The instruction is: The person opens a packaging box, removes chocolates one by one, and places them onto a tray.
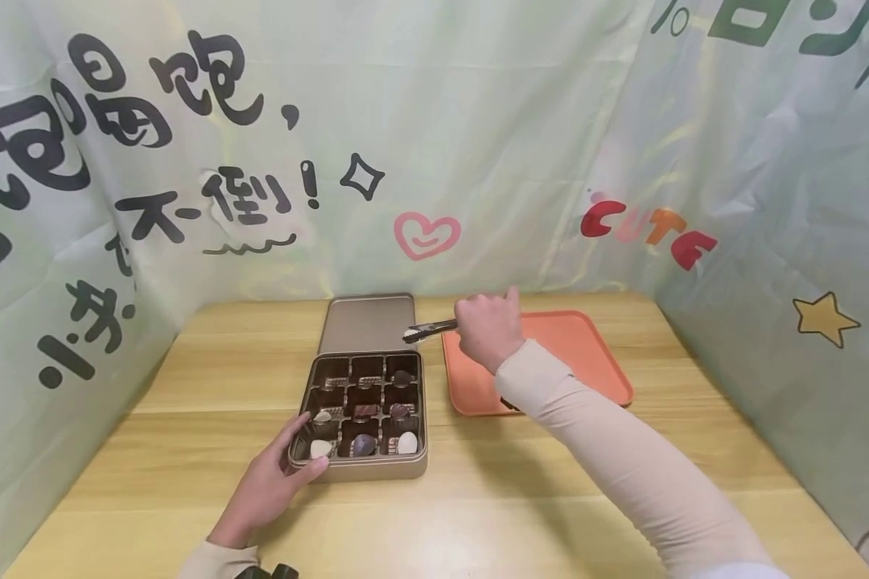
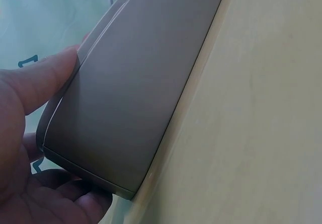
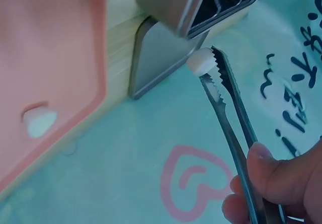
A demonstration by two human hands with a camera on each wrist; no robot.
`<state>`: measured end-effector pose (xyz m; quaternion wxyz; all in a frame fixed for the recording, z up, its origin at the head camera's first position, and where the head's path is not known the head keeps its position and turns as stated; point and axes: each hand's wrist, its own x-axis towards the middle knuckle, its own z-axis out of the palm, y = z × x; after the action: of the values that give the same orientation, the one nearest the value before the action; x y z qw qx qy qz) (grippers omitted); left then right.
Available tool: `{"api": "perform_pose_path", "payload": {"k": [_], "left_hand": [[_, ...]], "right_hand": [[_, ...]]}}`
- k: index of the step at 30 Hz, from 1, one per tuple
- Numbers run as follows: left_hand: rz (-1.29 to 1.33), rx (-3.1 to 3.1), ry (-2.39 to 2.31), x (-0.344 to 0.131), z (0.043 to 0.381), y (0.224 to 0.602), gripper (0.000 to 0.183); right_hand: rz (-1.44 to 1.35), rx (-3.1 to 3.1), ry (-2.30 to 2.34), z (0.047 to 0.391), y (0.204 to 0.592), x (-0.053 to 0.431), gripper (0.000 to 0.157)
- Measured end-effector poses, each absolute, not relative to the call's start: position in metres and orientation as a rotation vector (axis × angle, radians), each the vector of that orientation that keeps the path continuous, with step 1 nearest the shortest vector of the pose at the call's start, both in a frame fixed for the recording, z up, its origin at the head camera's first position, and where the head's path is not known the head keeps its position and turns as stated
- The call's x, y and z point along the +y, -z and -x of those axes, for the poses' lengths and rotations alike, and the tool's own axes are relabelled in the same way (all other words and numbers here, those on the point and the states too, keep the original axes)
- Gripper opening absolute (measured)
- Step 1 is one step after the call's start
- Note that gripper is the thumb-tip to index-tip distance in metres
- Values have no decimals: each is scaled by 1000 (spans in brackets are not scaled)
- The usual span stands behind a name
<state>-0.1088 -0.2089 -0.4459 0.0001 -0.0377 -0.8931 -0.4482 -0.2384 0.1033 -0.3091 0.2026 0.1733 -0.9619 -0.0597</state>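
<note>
My left hand grips the near left corner of a brown metal tin. In the left wrist view the thumb lies on the rim and the fingers bend round the side. The tin's divider holds small white, dark and brown pieces; whether they are chocolates or stones I cannot tell. Tongs with serrated tips are held in my right hand, above the gap between tin and tray. Between the tips in the right wrist view sits a white rounded piece.
An orange tray lies right of the tin, partly hidden by my right arm. On it the right wrist view shows another white piece. Behind the tin lies its flat lid. Printed cloth walls the table at back and sides.
</note>
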Motion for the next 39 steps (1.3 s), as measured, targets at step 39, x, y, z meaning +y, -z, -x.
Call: {"api": "perform_pose_path", "payload": {"k": [39], "left_hand": [[118,-2817,1396,-208,108,443,82]], "right_hand": [[-197,-2948,46,265,314,201,14]]}}
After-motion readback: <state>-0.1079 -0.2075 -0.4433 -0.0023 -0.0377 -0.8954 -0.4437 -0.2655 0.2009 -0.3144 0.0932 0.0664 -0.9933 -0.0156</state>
